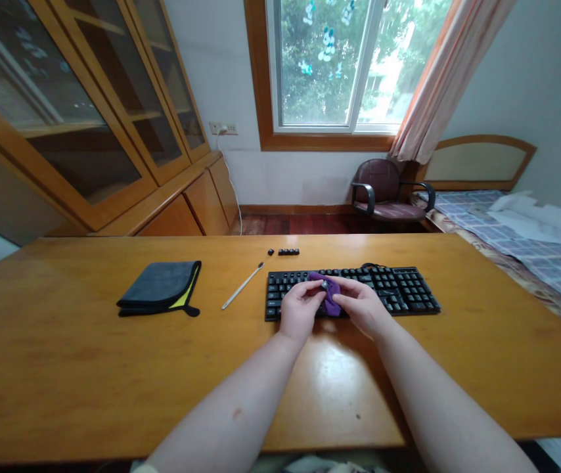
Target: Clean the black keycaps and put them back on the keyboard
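Above the black keyboard, both my hands meet around a purple cloth. My left hand is closed in a pinch on a small keycap, its underside partly showing against the cloth. My right hand pinches the purple cloth, thumb and fingertips pressed to it beside the keycap. Part of the keyboard is covered by my hands and the cloth. Beyond the keyboard lie a single black keycap and a short row of several black keycaps.
A thin brush-like stick with a dark tip lies left of the keyboard. Farther left is a folded grey cloth with black edging and a yellow underside. The wooden table ends before a chair and a bed.
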Demonstrator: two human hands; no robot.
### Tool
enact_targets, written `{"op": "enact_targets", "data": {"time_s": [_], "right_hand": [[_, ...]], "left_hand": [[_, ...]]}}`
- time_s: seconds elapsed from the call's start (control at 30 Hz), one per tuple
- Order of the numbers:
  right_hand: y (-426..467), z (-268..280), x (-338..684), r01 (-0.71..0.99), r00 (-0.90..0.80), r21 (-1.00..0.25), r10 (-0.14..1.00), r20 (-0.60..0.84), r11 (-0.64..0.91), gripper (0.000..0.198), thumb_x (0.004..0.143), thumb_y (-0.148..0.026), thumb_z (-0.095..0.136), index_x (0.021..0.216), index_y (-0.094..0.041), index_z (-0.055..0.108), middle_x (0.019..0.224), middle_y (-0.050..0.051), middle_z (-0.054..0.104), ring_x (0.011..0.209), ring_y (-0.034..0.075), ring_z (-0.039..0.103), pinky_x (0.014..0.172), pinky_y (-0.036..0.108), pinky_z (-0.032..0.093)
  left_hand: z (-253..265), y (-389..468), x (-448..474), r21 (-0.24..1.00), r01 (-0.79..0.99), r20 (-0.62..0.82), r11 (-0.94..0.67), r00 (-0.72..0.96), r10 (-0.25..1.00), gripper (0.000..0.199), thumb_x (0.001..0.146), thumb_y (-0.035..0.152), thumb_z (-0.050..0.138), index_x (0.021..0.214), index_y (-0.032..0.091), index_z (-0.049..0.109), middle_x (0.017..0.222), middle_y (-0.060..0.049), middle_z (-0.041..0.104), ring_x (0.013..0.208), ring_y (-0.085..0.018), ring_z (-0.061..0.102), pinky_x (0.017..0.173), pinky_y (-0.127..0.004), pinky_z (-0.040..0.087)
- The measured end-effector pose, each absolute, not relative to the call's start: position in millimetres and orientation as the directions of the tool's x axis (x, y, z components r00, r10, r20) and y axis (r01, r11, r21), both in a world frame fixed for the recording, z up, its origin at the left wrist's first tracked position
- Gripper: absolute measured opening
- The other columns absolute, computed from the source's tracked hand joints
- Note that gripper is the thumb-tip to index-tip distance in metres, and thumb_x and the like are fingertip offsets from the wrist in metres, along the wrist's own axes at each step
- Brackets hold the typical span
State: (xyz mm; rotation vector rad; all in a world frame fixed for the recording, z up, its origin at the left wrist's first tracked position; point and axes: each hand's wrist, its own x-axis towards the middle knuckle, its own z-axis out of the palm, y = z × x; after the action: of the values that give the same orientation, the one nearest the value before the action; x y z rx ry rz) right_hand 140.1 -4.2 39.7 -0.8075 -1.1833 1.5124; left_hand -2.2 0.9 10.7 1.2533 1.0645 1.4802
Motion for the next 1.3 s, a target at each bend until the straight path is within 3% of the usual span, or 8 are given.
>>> {"op": "enact_targets", "data": {"time_s": [0.2, 0.47, 0.7, 0.9, 1.07, 1.2, 1.3], "right_hand": [[0, 33, 144, -0.153, -0.191, -0.983, 0.973, 0.129, 0.100, 0.039, 0.063, -0.027, 0.076, 0.101, -0.025, 0.069, 0.105, 0.005, 0.067, 0.101, 0.024, 0.059, 0.093, 0.042, 0.043], [-1, 35, 146, 0.082, -0.133, -0.964, 0.961, 0.243, 0.255, 0.019, 0.065, -0.028, 0.073, 0.083, -0.022, 0.071, 0.079, 0.002, 0.065, 0.077, 0.017, 0.060, 0.074, 0.032, 0.047], [-4, 35, 144, 0.176, -0.067, -0.932, 0.948, 0.310, 0.317, 0.011, 0.071, -0.030, 0.067, 0.072, -0.019, 0.066, 0.072, 0.002, 0.061, 0.069, 0.016, 0.057, 0.066, 0.030, 0.046], [0, 26, 144, 0.225, -0.021, -0.917, 0.943, 0.333, 0.329, 0.012, 0.078, -0.031, 0.060, 0.076, -0.019, 0.064, 0.075, 0.003, 0.061, 0.072, 0.017, 0.057, 0.069, 0.030, 0.045], [1, 26, 143, 0.168, 0.019, -0.951, 0.963, 0.267, 0.261, 0.018, 0.077, -0.037, 0.060, 0.078, -0.019, 0.063, 0.076, 0.003, 0.062, 0.073, 0.018, 0.056, 0.067, 0.030, 0.046], [-1, 26, 144, -0.040, -0.024, -0.985, 0.985, 0.171, 0.170, 0.020, 0.073, -0.038, 0.064, 0.078, -0.019, 0.065, 0.076, 0.003, 0.064, 0.071, 0.018, 0.057, 0.067, 0.030, 0.047], [-2, 25, 144, -0.179, -0.045, -0.975, 0.989, 0.144, 0.133, 0.019, 0.073, -0.037, 0.066, 0.081, -0.020, 0.067, 0.080, 0.003, 0.065, 0.073, 0.018, 0.059, 0.070, 0.031, 0.047]], "left_hand": [[11, -4, 0, 0.968, -0.123, 0.210, -0.217, -0.074, 0.975, 0.016, 0.074, 0.022, 0.064, 0.087, 0.018, 0.070, 0.090, -0.005, 0.070, 0.084, -0.017, 0.065, 0.082, -0.031, 0.051], [6, -5, 3, 0.964, -0.221, 0.137, -0.149, -0.071, 0.988, 0.012, 0.071, 0.021, 0.065, 0.080, 0.016, 0.070, 0.085, -0.005, 0.071, 0.082, -0.017, 0.066, 0.081, -0.031, 0.051], [10, -6, 3, 0.970, -0.212, 0.109, -0.121, -0.068, 0.992, 0.014, 0.070, 0.023, 0.067, 0.080, 0.015, 0.071, 0.084, -0.006, 0.071, 0.081, -0.018, 0.066, 0.080, -0.032, 0.052], [15, -7, 4, 0.972, -0.221, 0.068, -0.078, -0.052, 0.996, 0.017, 0.068, 0.024, 0.068, 0.083, 0.015, 0.071, 0.088, -0.007, 0.072, 0.085, -0.020, 0.066, 0.083, -0.034, 0.051], [19, -8, 8, 0.921, -0.389, 0.017, -0.010, 0.016, 1.000, 0.028, 0.060, 0.022, 0.075, 0.085, 0.013, 0.066, 0.085, -0.006, 0.071, 0.079, -0.017, 0.066, 0.079, -0.033, 0.052], [22, -8, 7, 0.905, -0.425, 0.033, -0.018, 0.027, 0.999, 0.028, 0.056, 0.022, 0.078, 0.078, 0.014, 0.062, 0.076, -0.003, 0.069, 0.072, -0.015, 0.065, 0.073, -0.030, 0.052], [19, -5, 4, 0.897, -0.439, 0.072, -0.043, 0.049, 0.996, 0.027, 0.062, 0.025, 0.075, 0.085, 0.015, 0.066, 0.088, -0.006, 0.069, 0.083, -0.017, 0.064, 0.080, -0.031, 0.050]]}}
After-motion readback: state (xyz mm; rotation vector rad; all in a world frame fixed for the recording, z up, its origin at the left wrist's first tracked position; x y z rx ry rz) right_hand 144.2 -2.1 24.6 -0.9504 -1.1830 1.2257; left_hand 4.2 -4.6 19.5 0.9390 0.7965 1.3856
